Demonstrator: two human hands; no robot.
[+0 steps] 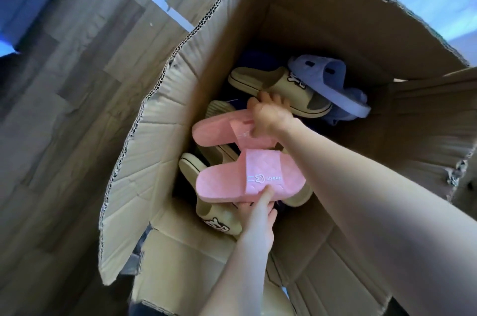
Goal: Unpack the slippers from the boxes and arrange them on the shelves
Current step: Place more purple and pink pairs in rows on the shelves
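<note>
Pink pair lies crosswise, toes left, in the box (pixel 154 160). My left hand (pixel 258 215) pinches the near slipper (pixel 232 184), right hand (pixel 268 116) grips the far slipper (pixel 219 131). Reckon it's straight up next.

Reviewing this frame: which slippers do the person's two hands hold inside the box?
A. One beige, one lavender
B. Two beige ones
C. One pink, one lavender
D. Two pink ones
D: the left hand grips the nearer pink slipper by its edge, and the right hand grips the farther pink slipper at its strap, both inside the cardboard box.
</note>
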